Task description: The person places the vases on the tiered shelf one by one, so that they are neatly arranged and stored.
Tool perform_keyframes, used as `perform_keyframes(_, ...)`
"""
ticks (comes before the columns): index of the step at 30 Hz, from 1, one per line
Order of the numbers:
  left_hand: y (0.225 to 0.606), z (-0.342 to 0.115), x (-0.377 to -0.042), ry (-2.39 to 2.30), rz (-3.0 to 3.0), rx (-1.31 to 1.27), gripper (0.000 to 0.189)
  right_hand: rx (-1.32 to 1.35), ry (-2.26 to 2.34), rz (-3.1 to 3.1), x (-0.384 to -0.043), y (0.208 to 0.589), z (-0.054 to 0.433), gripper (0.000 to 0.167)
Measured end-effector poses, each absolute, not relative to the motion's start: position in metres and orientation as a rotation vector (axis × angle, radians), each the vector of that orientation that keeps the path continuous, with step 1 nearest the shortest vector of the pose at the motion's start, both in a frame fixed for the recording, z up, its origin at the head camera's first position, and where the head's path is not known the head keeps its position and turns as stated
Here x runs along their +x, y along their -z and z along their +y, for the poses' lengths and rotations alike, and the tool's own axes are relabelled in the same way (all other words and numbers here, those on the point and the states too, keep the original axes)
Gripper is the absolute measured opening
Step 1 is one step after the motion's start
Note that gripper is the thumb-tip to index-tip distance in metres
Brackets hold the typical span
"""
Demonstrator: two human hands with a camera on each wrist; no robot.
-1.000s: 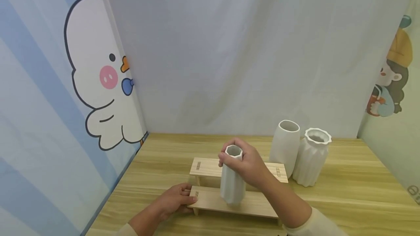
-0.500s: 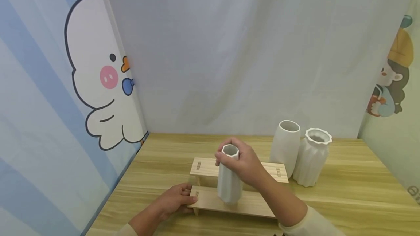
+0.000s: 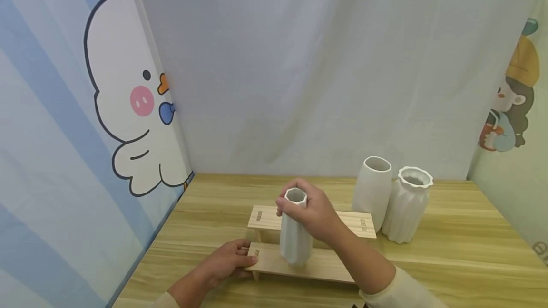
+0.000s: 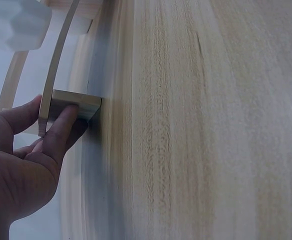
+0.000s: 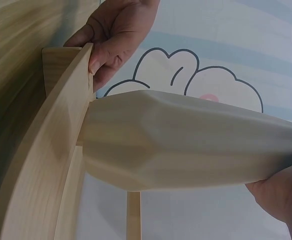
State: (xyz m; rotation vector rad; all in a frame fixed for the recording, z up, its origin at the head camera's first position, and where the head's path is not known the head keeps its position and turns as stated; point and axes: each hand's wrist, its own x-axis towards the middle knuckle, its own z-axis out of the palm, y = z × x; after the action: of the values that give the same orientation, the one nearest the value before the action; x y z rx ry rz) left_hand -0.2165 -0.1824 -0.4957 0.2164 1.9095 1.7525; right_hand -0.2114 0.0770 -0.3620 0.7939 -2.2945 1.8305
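My right hand (image 3: 311,213) grips a slender white faceted vase (image 3: 295,244) near its rim, thumb on the near side. Upright, the vase is over the lower step of a two-tier wooden stand (image 3: 329,266), left of the step's middle. In the left wrist view a thin gap seems to lie between its base and the board; I cannot tell whether they touch. My left hand (image 3: 229,261) pinches the left end of that lower step. Its thumb is on top, with its fingers (image 4: 61,132) against the leg underneath. The right wrist view shows the vase (image 5: 186,142) lengthwise.
Behind the stand's right end stands a tall smooth white vase (image 3: 371,194). Beside it is a wider white vase (image 3: 404,213) with a scalloped rim. All rest on a wood-grain table (image 3: 462,251), backed by a grey cloth (image 3: 299,70) and printed side curtains.
My right hand has shifted the slender vase slightly left along the lower step. My left hand keeps its hold on the stand's end, and the other vases have not moved.
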Motion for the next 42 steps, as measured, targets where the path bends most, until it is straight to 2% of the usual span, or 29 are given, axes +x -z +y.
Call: perform_keyframes(42,0.494,-0.184,-0.216,-1.769,1.873,0.249,0.062,0.905,-1.903,-2.266,-0.220,0.365,0.045,0.015)
